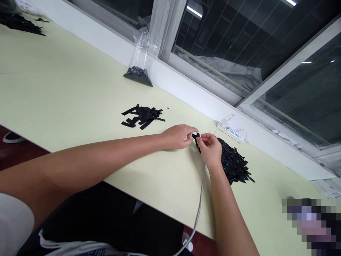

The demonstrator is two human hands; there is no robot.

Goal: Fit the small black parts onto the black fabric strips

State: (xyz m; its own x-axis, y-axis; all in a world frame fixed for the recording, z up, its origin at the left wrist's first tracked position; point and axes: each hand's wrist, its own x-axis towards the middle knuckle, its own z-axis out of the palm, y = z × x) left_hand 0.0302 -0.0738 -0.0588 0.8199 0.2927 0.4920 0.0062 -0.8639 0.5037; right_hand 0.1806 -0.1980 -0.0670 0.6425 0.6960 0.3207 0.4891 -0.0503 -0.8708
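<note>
My right hand (211, 149) pinches a short black fabric strip (195, 136) between thumb and fingers. My left hand (178, 137) is just left of it, its thumb and curved forefinger apart around the strip's free end; whether they touch it I cannot make out. Beside and partly behind my right hand lies a large pile of black strips (236, 163). A smaller loose heap of black strips (146, 115) lies on the table beyond my left forearm.
On the pale table (66, 85), a clear plastic bag (140, 67) with small black pieces stands by the wall. A power strip (231, 132) lies by the window ledge. A white cable (201, 199) crosses the table's front edge. More black material (20, 23) lies far left; a blurred-out person (310, 222) is at right.
</note>
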